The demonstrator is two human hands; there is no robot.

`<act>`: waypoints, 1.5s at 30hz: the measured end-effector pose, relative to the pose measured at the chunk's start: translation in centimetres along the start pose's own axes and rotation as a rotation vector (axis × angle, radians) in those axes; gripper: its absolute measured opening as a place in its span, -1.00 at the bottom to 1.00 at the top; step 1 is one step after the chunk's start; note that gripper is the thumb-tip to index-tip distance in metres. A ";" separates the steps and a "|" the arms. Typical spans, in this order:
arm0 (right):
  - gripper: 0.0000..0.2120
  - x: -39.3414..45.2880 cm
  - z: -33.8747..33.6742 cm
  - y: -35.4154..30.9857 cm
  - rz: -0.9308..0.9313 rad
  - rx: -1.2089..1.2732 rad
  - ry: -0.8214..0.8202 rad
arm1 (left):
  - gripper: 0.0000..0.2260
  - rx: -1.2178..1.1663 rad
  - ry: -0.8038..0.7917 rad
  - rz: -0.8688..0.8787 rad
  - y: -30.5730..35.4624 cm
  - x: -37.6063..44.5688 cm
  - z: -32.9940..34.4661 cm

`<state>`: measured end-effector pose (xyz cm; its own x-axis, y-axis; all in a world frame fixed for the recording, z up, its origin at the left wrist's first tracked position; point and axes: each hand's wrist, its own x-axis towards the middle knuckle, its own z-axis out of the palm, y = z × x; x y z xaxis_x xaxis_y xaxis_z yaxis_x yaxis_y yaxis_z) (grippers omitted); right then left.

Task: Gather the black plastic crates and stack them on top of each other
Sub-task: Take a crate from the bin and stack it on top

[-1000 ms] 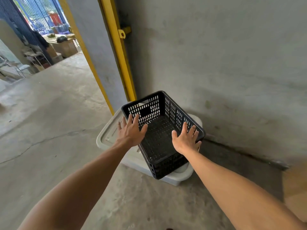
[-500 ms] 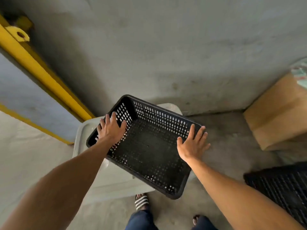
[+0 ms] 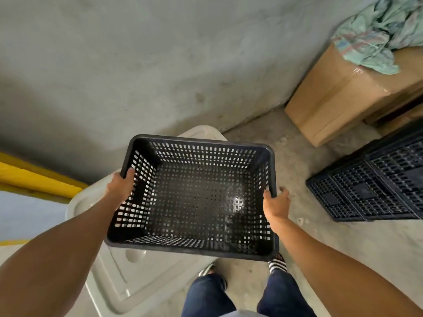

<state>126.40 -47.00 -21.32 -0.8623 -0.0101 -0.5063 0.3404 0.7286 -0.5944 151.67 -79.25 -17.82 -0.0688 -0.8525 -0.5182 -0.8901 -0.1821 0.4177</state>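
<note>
A black perforated plastic crate is held in the air in front of me, open side up and empty. My left hand grips its left rim, thumb over the edge. On the opposite rim, my right hand has hold with the fingers curled underneath. Below and left of the crate lies a pale grey bin lid. Other black crates rest on the floor at the right, turned on their sides or upside down.
A grey concrete wall rises straight ahead. A cardboard box with a crumpled green cloth on top stands at the right. A yellow door frame lies at the left. My legs and striped sandals show below.
Both hands went from open above the crate to gripping its two side rims. The crate has been lifted off the grey lid and turned square to me; the view swung right.
</note>
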 end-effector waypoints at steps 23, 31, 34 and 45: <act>-0.48 8.7 -11.6 -2.0 0.125 0.145 -0.620 | -0.42 -0.403 -0.012 -0.204 0.2 -12.8 2.3; -0.46 11.3 -21.0 -6.3 -0.138 0.046 -0.578 | -0.38 -0.389 0.180 -0.178 3.8 -22.4 6.6; -0.45 11.7 -25.0 -7.9 -0.210 0.044 -0.531 | -0.38 -0.403 0.198 -0.140 6.5 -25.8 6.9; -0.42 2.8 -43.7 -8.6 -0.494 0.216 -0.208 | -0.44 -0.636 0.240 0.212 14.1 -38.8 1.6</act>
<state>104.66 -23.38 9.68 -0.8542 -0.4635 -0.2355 0.0040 0.4470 -0.8945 141.10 -47.97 6.98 -0.0452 -0.9724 -0.2291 -0.4283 -0.1883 0.8838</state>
